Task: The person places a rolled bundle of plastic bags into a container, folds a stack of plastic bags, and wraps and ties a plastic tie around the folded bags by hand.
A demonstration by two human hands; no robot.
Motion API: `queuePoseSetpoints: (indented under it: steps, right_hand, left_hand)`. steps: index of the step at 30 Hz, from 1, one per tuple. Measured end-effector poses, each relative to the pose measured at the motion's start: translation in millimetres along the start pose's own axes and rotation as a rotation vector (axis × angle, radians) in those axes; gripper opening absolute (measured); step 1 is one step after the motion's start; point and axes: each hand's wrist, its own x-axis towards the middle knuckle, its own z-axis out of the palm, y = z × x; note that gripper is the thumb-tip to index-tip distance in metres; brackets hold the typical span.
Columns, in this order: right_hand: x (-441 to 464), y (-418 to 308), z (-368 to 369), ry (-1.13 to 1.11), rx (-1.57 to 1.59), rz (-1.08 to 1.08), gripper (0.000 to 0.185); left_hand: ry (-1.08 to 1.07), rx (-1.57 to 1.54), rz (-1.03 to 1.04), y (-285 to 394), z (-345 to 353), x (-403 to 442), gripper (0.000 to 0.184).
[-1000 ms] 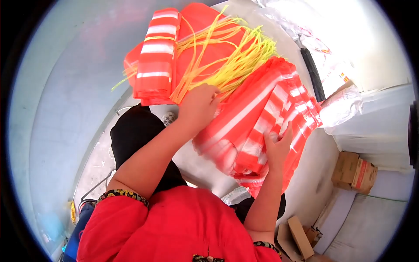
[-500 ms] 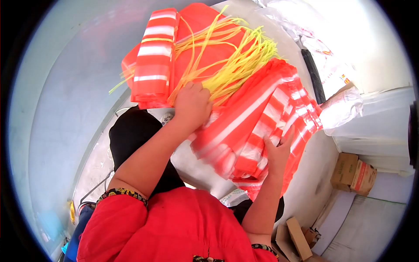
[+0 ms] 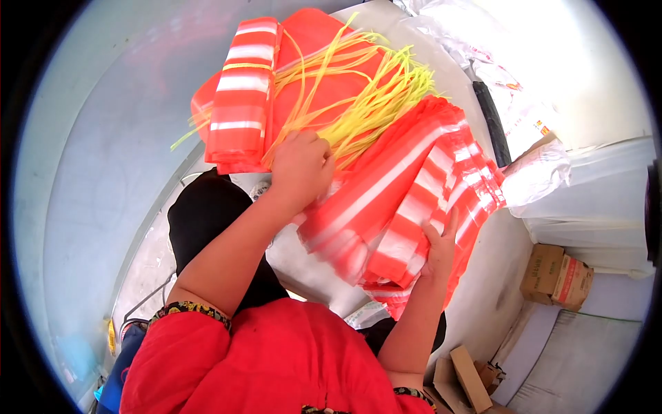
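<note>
A thick sheaf of red-and-white striped plastic bags [image 3: 376,200] fans out before me, its lower left edges blurred. My left hand [image 3: 300,169] is closed at the sheaf's left edge, beside the bunch of yellow strips [image 3: 386,103]; its fingertips and anything in them are hidden. On the sheaf's right side, my right hand [image 3: 438,252] grips the bags. Its thumb and one finger show apart on the plastic, while the other fingers are out of sight. A folded striped bundle [image 3: 241,103], bound with a yellow strip, lies at the upper left on more red plastic [image 3: 303,34].
A pale work surface [image 3: 476,276] runs under the bags. Along its far right edge lie a black tube [image 3: 491,124] and white plastic wrapping [image 3: 538,172]. Cardboard boxes [image 3: 555,276] stand at right, with an opened carton [image 3: 462,379] lower down. A pale curved wall [image 3: 103,138] is at left.
My left hand has shifted very slightly left, still closed. My right hand has slid slightly lower on the bags. The whole view has moved a little.
</note>
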Motion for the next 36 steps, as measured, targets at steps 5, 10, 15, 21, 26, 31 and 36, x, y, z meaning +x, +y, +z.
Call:
queuePoseSetpoints:
  steps: [5,10,15,21,26,31,36]
  right_hand:
    - [10,25,-19,-0.126,0.685,0.302,0.046]
    - [-27,35,1,-0.227,0.453,-0.011,0.049]
    - [-16,75,-9,-0.281,0.539,0.054,0.048]
    - [-38,17,-35,-0.272,0.877,0.441,0.038]
    - [-35,37,-64,-0.215,0.695,0.328,0.038]
    - [-34,62,-78,-0.157,0.565,0.171,0.036]
    - [-49,7,-44,-0.141,0.612,0.286,0.032]
  left_hand:
    - [-0.322,-0.537,-0.489,24,-28,-2,0.013]
    - [-0.533,-0.885,-0.314,50,-12,-22,0.009]
    - [-0.79,-0.784,-0.12,92,3,-32,0.026]
    - [-1.034,-0.8,-0.02,126,12,-36,0.033]
    - [-1.009,-0.809,0.055,139,47,-55,0.029]
    - [-0.657,-0.595,-0.035,147,42,-44,0.017]
    - [-0.683,-1.026,-0.427,129,29,-33,0.035]
